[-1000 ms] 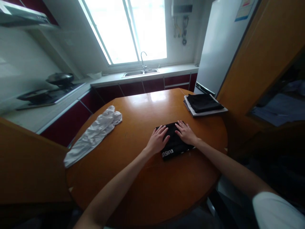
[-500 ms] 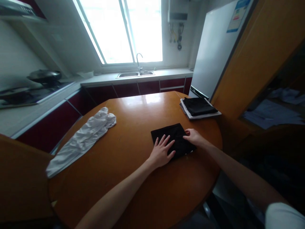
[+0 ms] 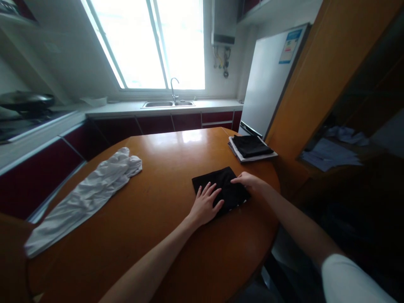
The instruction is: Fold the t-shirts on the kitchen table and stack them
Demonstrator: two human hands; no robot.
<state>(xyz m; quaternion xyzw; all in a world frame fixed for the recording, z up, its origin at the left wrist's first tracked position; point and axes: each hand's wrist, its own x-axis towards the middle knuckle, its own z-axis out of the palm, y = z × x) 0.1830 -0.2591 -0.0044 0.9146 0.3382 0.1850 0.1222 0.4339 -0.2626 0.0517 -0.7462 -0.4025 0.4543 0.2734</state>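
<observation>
In the head view, a folded black cloth (image 3: 232,194) is seen lying flat on the brown wooden worktop (image 3: 158,219), right of the middle and near the person's side, with small white marks shown along its near edge. The left hand (image 3: 204,206) is laid palm down over the near left part of the cloth; its grip is wide, with the fingers spread and nothing enclosed by them. The right hand (image 3: 248,180) is placed at the right edge of the same cloth, where its grip is narrow, the thumb and fingers being drawn together; whether the fabric is pinched between them cannot be told. A white sleeve (image 3: 350,280) is seen on the right arm. Beyond the right hand, near the far right edge of the worktop, a stack of folded cloths (image 3: 240,158) is set down, topped by a black piece (image 3: 251,145) with a white layer shown beneath it. On the left side, well apart from both hands, a crumpled white cloth (image 3: 90,191) is stretched slantwise, its narrower end pointed toward the person. Behind the worktop, a sink (image 3: 158,104) with a curved tap (image 3: 173,89) is fitted below a bright window (image 3: 139,42), and a pale fridge (image 3: 268,75) is placed to the right.
</observation>
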